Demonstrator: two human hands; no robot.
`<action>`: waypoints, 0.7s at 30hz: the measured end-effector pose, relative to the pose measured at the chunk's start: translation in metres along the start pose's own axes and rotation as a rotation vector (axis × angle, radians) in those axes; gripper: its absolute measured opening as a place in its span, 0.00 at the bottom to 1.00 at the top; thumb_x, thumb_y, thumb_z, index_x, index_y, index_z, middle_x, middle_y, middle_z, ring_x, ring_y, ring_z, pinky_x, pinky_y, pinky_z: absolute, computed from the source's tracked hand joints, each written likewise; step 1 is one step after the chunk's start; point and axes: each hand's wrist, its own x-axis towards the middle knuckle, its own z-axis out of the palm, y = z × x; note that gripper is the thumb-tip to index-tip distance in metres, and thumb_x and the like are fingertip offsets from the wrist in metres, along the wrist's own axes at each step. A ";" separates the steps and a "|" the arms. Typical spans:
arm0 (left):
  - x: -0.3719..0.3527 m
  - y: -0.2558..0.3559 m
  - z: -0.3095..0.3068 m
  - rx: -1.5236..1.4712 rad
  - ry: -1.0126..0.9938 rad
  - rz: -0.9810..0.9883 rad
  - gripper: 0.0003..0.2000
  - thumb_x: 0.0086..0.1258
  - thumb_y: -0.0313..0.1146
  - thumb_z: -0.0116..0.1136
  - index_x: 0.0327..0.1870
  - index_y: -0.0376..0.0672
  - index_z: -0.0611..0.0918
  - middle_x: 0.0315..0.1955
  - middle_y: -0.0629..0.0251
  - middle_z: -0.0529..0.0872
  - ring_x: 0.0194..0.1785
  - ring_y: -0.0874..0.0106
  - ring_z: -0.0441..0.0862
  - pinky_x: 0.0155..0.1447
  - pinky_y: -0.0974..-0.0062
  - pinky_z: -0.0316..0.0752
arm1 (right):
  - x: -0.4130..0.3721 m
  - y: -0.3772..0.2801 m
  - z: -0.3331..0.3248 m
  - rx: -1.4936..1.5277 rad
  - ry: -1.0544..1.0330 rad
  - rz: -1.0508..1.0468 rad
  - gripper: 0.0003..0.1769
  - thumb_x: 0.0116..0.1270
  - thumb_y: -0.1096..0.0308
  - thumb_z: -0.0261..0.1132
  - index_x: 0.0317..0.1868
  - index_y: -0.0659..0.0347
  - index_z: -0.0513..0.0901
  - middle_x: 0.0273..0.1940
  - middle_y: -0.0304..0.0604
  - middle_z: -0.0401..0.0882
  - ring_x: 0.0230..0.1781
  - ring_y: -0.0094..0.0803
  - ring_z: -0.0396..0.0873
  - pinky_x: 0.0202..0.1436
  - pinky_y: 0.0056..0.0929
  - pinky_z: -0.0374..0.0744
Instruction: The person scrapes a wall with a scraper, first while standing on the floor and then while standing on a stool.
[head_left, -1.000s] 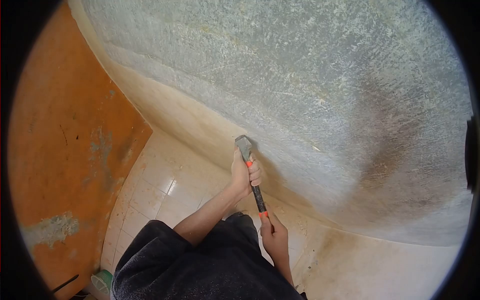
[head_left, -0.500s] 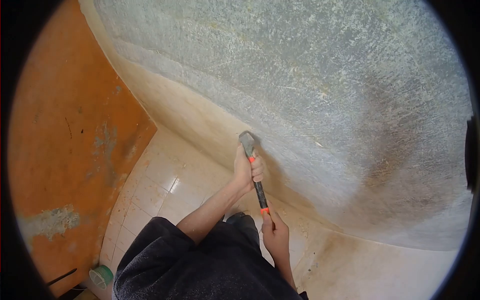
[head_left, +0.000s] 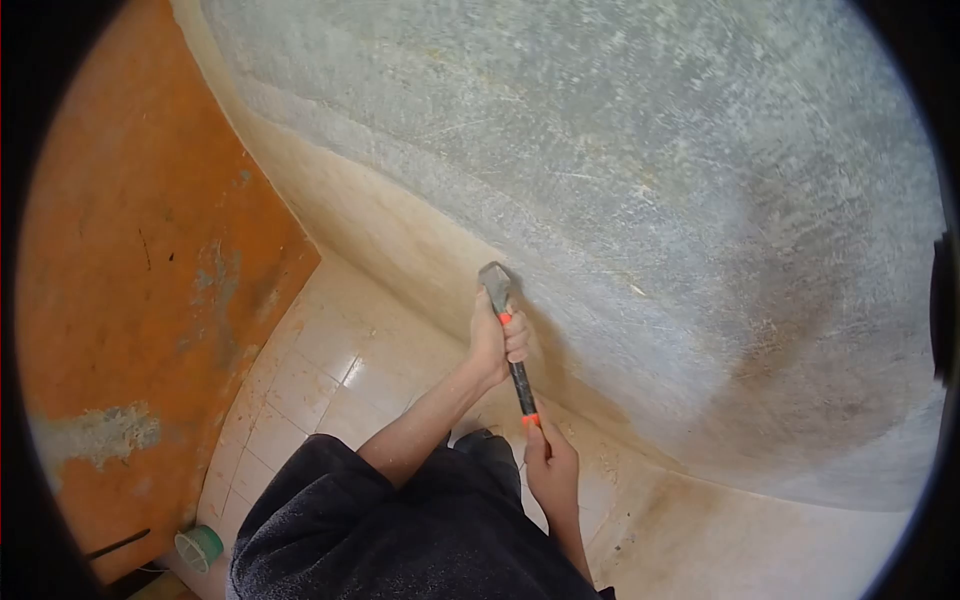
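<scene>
A scraper with a grey metal head and a black-and-orange handle leans up toward the wall. Its head is at the border between the grey, scratched upper surface and the cream lower band; whether the edge touches cannot be told. My left hand is closed around the upper handle, just below the head. Lower down, my right hand grips the orange-ringed end of the handle. The fingers of both hands partly cover the handle.
An orange panel with worn patches stands at the left. Light floor tiles with scattered debris lie below, and my shoe shows there. A green basket-like container sits at the lower left. A whitish surface runs along the lower right.
The view has shifted slightly, so the orange panel and wall sit a little differently in it. Both hands keep their hold on the scraper, which has hardly moved in view.
</scene>
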 end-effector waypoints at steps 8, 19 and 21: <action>-0.001 -0.023 0.002 0.019 -0.008 0.015 0.25 0.79 0.60 0.27 0.29 0.54 0.69 0.12 0.80 0.54 0.12 0.82 0.48 0.15 0.80 0.44 | -0.010 0.027 -0.036 0.315 -0.264 0.192 0.21 0.77 0.59 0.56 0.60 0.66 0.75 0.29 0.38 0.75 0.20 0.19 0.70 0.22 0.19 0.69; -0.030 -0.180 0.049 0.164 -0.086 -0.083 0.26 0.78 0.63 0.28 0.32 0.53 0.69 0.14 0.78 0.56 0.14 0.81 0.52 0.17 0.78 0.51 | -0.089 0.104 -0.145 0.646 -0.327 0.417 0.24 0.79 0.46 0.50 0.37 0.61 0.73 0.17 0.29 0.62 0.12 0.16 0.58 0.14 0.19 0.58; -0.030 -0.197 0.054 0.230 -0.002 0.043 0.24 0.79 0.61 0.31 0.36 0.51 0.69 0.18 0.75 0.62 0.16 0.81 0.56 0.19 0.78 0.56 | -0.086 0.107 -0.155 0.663 -0.295 0.432 0.25 0.80 0.46 0.49 0.32 0.58 0.70 0.15 0.28 0.59 0.11 0.15 0.56 0.13 0.19 0.57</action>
